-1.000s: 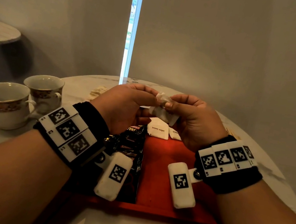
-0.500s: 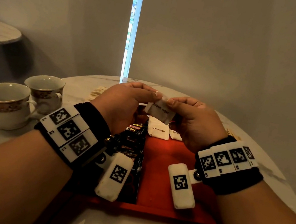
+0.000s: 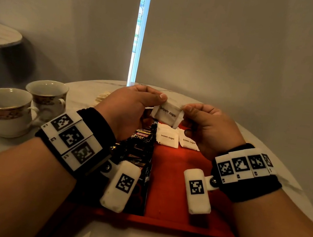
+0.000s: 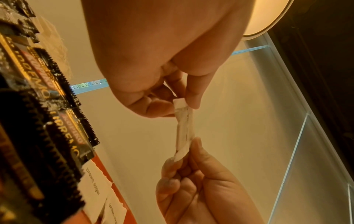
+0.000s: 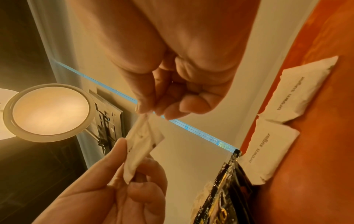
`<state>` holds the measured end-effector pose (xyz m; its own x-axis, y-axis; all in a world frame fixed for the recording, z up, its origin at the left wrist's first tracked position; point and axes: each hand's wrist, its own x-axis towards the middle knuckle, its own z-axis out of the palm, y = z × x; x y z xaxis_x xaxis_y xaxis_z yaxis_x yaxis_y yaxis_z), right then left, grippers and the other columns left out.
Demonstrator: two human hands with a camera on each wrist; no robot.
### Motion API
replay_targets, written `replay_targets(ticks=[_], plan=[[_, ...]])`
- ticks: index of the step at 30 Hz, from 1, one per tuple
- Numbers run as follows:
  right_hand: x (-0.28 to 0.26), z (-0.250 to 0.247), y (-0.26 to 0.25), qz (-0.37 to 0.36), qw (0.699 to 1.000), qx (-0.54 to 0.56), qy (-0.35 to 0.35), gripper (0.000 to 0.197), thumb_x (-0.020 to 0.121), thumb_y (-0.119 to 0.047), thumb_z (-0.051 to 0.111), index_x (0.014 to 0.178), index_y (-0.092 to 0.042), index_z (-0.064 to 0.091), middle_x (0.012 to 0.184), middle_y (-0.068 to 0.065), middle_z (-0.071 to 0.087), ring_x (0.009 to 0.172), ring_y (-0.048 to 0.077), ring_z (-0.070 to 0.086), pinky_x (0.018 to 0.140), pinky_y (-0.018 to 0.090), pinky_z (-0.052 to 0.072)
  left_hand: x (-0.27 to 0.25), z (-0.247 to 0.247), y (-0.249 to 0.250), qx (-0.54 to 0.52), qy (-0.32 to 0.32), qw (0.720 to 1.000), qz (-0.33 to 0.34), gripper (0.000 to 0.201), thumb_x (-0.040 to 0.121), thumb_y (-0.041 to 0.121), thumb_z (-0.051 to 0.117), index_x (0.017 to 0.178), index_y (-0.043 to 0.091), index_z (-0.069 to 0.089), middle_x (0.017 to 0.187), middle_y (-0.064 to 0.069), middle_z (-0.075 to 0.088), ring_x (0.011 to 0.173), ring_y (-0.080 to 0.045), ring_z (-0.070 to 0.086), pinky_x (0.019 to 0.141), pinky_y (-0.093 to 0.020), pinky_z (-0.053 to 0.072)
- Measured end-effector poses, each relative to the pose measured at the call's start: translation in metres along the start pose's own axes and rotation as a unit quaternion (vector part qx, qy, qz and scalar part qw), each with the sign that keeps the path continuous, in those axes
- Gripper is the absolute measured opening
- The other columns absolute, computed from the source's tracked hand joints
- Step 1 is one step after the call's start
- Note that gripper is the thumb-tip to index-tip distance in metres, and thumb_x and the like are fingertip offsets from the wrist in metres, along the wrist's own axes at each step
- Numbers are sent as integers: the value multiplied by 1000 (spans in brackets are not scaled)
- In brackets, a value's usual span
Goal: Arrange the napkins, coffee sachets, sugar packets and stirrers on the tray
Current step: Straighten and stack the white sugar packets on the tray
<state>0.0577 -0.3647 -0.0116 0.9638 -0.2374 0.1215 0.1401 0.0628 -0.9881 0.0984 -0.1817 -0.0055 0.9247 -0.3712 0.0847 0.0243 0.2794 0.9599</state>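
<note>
Two cups [image 3: 9, 109] stand at the left of the round surface [image 3: 286, 175], well apart from the red tray [image 3: 169, 202]. Black coffee sachets [image 3: 140, 148] lie along the tray's left side, with two sugar packets [image 3: 167, 138] flat at its far end, just beside them. Above those, the left hand [image 3: 130, 110] and right hand [image 3: 211, 127] each pinch one end of a third packet [image 3: 167, 114], both grips narrow, thumb and fingertips closed on its edges, the packet held clear of the tray.
</note>
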Motion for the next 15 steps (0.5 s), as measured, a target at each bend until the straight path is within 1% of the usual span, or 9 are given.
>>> replay_targets(ticks=[1, 2, 3, 4, 6, 8, 10, 12, 15], plan=[[0, -1, 0, 2, 1000, 0, 8, 20, 76, -16, 75, 91, -7, 67, 75, 7, 68, 69, 21, 60, 53, 29, 42, 0, 0, 0, -6, 4, 1000, 1, 13, 93, 12, 66, 83, 17, 62, 87, -6, 72, 78, -23, 72, 48, -23, 46], [0, -1, 0, 4, 1000, 3, 15, 14, 81, -13, 73, 92, -7, 66, 74, 6, 67, 67, 19, 59, 54, 29, 42, 0, 0, 1, -9, 7, 1000, 1, 12, 93, 11, 66, 83, 17, 62, 88, -7, 73, 79, -24, 72, 48, -23, 46], [0, -1, 0, 6, 1000, 10, 17, 10, 86, -12, 70, 93, -7, 66, 76, 7, 67, 67, 19, 59, 55, 29, 43, 0, 0, 0, -9, 9, 1000, 3, 12, 93, 11, 66, 83, 17, 63, 90, -8, 73, 81, -24, 72, 49, -23, 46], [-1, -1, 0, 7, 1000, 20, 13, 10, 89, -13, 68, 95, -6, 65, 80, 9, 67, 69, 20, 60, 55, 29, 43, 1, 0, 0, -6, 11, 1000, 4, 12, 93, 10, 66, 83, 17, 63, 92, -9, 73, 82, -25, 72, 49, -24, 47], [-4, 1, -2, 6, 999, 35, -17, 20, 87, -20, 68, 100, -5, 66, 89, 12, 67, 75, 24, 63, 57, 28, 45, 1, 1, -1, 5, 11, 1000, 4, 11, 92, 10, 67, 84, 16, 64, 95, -11, 73, 86, -27, 72, 50, -24, 48], [-6, 4, -3, 3, 999, 21, -46, 29, 81, -24, 70, 103, -5, 66, 88, 10, 70, 76, 25, 65, 59, 29, 45, 0, 1, -2, 9, 3, 1000, 3, 9, 92, 9, 67, 85, 15, 65, 95, -10, 72, 86, -27, 72, 51, -24, 49], [-7, 7, 0, -3, 999, -3, -42, 21, 83, -17, 71, 100, -5, 66, 82, 10, 71, 72, 24, 64, 57, 30, 45, -1, 1, -1, 5, -8, 1000, 3, 9, 91, 8, 67, 85, 14, 66, 90, -9, 70, 79, -24, 71, 52, -25, 50], [-6, 8, 2, -4, 1000, -12, -27, 13, 86, -11, 70, 96, -4, 66, 82, 14, 71, 69, 24, 63, 55, 31, 44, -3, 2, 0, -4, -17, 1000, 0, 10, 91, 6, 66, 85, 13, 66, 88, -8, 70, 74, -23, 70, 51, -24, 50], [-5, 9, 1, -1, 1000, -5, -15, 7, 87, -8, 69, 92, -5, 66, 80, 15, 71, 66, 23, 63, 53, 30, 42, -4, 2, 2, -2, -17, 1000, 0, 9, 92, 7, 66, 85, 14, 65, 91, -9, 70, 74, -23, 71, 49, -22, 48]])
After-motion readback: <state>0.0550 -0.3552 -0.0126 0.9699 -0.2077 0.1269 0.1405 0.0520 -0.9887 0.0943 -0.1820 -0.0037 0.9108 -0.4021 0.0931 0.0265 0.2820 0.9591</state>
